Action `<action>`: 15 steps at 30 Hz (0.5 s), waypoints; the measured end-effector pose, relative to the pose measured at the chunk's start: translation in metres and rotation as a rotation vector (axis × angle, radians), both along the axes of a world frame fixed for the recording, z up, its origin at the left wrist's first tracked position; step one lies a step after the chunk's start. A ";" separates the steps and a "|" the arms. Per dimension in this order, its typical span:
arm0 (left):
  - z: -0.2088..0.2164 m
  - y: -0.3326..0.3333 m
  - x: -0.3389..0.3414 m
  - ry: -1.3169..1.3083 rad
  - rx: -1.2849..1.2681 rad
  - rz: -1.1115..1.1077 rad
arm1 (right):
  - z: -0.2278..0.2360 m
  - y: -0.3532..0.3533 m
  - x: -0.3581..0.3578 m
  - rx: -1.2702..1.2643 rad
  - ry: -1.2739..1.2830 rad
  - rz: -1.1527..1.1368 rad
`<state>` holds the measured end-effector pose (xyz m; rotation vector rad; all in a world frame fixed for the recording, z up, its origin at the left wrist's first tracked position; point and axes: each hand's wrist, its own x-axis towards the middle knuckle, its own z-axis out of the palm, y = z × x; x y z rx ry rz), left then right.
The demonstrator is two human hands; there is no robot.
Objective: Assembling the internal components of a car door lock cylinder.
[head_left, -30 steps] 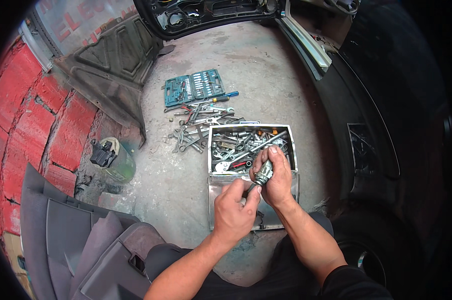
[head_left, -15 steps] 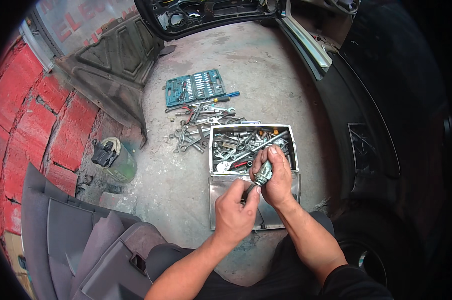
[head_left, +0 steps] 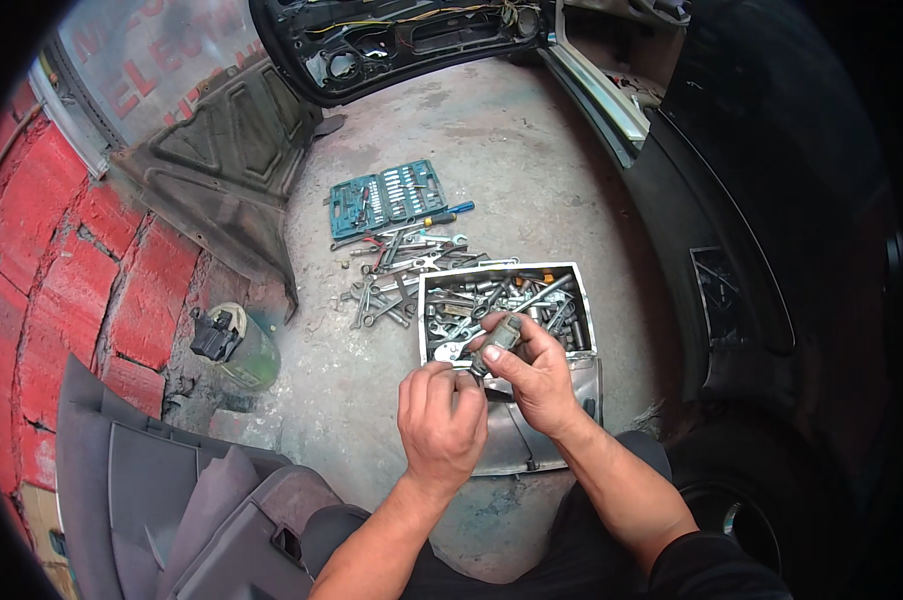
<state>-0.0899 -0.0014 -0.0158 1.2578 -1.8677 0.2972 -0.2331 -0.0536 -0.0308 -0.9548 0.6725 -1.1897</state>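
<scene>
My right hand (head_left: 544,385) is closed around a short, grimy grey-green metal part (head_left: 500,338), with the thumb pressed on its side. My left hand (head_left: 442,420) is closed at the part's lower end. Its curled fingers hide most of what they grip there, and only a bit of dark material shows. Both hands are just above the near edge of an open metal toolbox (head_left: 588,310), whose lid (head_left: 512,452) hangs toward me. Inside lie several sockets, wrenches and a ratchet (head_left: 450,351).
Beyond the box, loose wrenches (head_left: 387,300) and a teal socket set case (head_left: 387,200) lie on the concrete floor. A greenish container (head_left: 247,350) stands at left, near a grey door panel (head_left: 152,460). A dark car body (head_left: 672,220) runs along the right.
Both hands have shifted left with the metal part. My right hand has turned, so its thumb now lies across the part. The view has tilted slightly upward.
</scene>
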 end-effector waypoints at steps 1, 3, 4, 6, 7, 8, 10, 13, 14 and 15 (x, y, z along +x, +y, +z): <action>-0.001 0.000 -0.001 -0.002 0.001 -0.001 | 0.001 0.000 -0.001 0.001 -0.002 -0.001; -0.002 -0.001 -0.004 -0.020 0.004 0.028 | 0.002 0.000 -0.003 0.024 0.084 -0.068; -0.004 0.001 -0.004 -0.022 0.005 0.028 | 0.002 -0.002 -0.004 0.025 0.082 -0.069; -0.009 0.005 -0.003 0.498 0.384 -0.118 | 0.001 -0.005 -0.009 0.014 0.113 -0.074; -0.009 0.003 0.000 0.496 0.386 -0.120 | 0.001 -0.007 -0.011 0.015 0.111 -0.077; -0.008 0.000 0.006 0.865 0.620 -0.222 | 0.000 -0.007 -0.013 0.017 0.061 -0.058; -0.007 -0.006 0.011 1.262 0.899 -0.358 | 0.002 -0.008 -0.015 0.010 0.061 -0.021; -0.005 -0.010 0.019 1.266 1.084 -0.428 | 0.003 -0.006 -0.015 0.030 0.026 -0.002; -0.006 -0.009 0.019 1.265 1.084 -0.426 | 0.003 -0.005 -0.013 0.031 0.025 -0.001; -0.009 -0.008 0.017 1.154 1.001 -0.328 | 0.002 -0.005 -0.012 0.031 0.057 -0.003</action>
